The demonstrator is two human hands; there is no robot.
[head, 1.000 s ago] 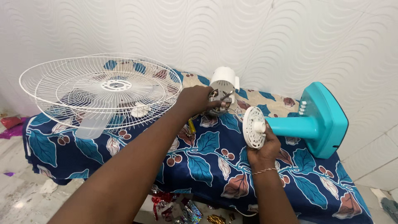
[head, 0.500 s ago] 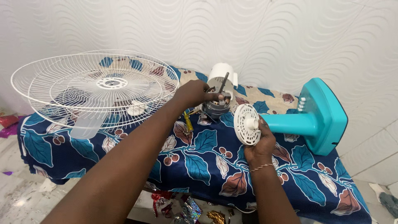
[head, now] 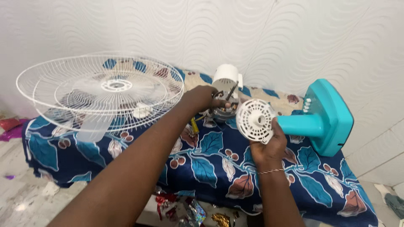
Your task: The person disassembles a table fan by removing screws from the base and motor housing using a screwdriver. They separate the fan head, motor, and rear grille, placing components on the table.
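— White wall (head: 294, 38) with raised wavy ridges runs behind; under our hands is a table spread with a blue leaf-print cloth (head: 210, 164). What do we have hold of?

— Our left hand (head: 201, 100) is closed round the motor (head: 223, 110), far middle, steadying it so its thin metal shaft points up and right. Copper-coloured windings show inside the grey metal body.

— And the right hand (head: 269, 147)?

— It grips the lower edge of the cover (head: 255, 120), a round white plastic disc with slots and a ribbed rim, tilted to face the motor, just beside it but apart.

— What lies around?

— Behind the motor is a white plastic housing (head: 226, 75). Right of the cover lies the teal stand (head: 324, 120), smooth plastic, on its side with the base upright. Far left rests the wire cage (head: 101, 90), thin white rods, with a translucent blade (head: 90, 128) underneath. A yellow-handled screwdriver (head: 194, 125) lies near the motor, mostly hidden by our arm.
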